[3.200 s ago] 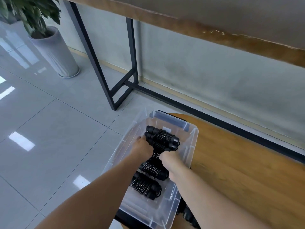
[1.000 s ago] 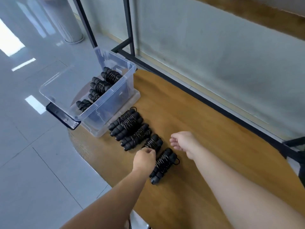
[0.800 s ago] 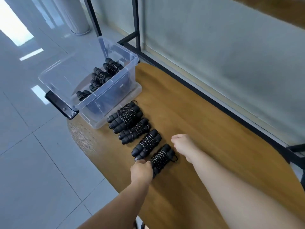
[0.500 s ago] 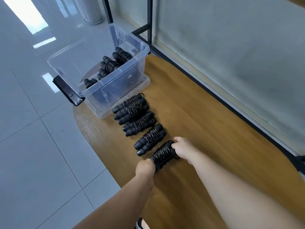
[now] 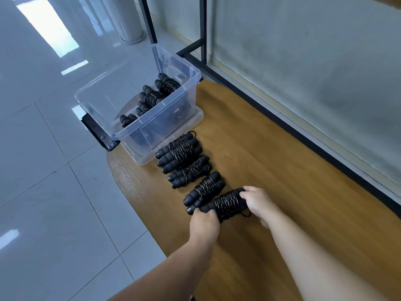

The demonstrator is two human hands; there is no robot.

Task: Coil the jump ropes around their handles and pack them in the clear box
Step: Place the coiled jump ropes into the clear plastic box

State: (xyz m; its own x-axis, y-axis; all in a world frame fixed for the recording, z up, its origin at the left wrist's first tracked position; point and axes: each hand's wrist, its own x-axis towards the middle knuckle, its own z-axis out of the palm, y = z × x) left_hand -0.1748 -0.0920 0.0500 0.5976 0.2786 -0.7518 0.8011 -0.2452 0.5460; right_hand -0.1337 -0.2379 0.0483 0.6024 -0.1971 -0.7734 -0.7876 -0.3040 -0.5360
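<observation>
Floor [image 5: 43, 170]: pale glossy tiles, off to the left of the left hand.
Clear box [image 5: 121, 129]: on the far left end of the table, well beyond the left hand; open at the top, set on what looks like its clear lid.
Ropes in box [image 5: 152, 97]: several black coiled bundles lined up along its right wall.
Left hand [image 5: 204, 222]: fingers curled over the near, left end of the nearest bundle, gripping its handle tips.
Row of bundles [image 5: 184, 157]: coiled ropes lying side by side on the table, running from just beyond both hands up to the box; the farthest one lies just beside the box base.
Held bundle [image 5: 225, 204]: black rope wound round two black handles, lying between the two hands, just beside the next bundle in the row.
Right hand [image 5: 257, 202]: fingers curled round the far, right end of the same bundle.
Table [image 5: 282, 170]: wooden top with a rounded edge, under both hands.
Black frame [image 5: 271, 111]: metal legs and rail along the wall, beyond the right hand.
</observation>
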